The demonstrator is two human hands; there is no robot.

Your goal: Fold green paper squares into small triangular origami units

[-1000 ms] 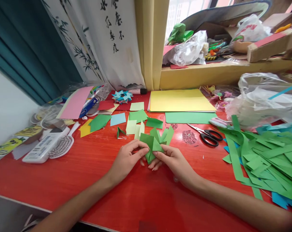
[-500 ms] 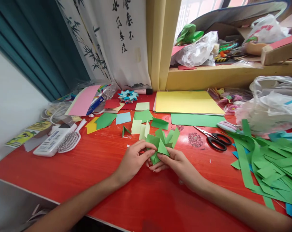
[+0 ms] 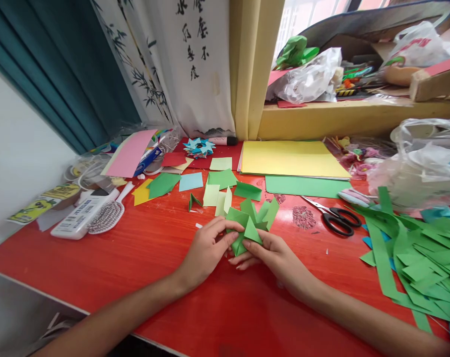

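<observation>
Between my hands is a piece of folded green paper [image 3: 238, 218], with a triangular flap standing up on its right part. My left hand [image 3: 210, 243] pinches its left side between thumb and fingers. On the right side, my right hand [image 3: 271, 250] grips it with the thumb in front and the fingers curled underneath. Just behind it lie more folded green pieces [image 3: 268, 212] and a pale green folded piece [image 3: 224, 201]. A small dark green folded piece [image 3: 194, 201] stands a little to the left. My hands partly hide the paper's lower edges.
Scissors [image 3: 336, 219] with black handles lie right of my hands, beside a heap of green paper strips [image 3: 429, 267]. A yellow paper stack [image 3: 291, 158] lies at the back. At left are a white hairbrush [image 3: 107, 216] and a blue origami ring [image 3: 199, 148] further back.
The view has shifted slightly, so the table things sit a little further right. Both hands keep the same hold on the green paper, with hardly any finger movement.
</observation>
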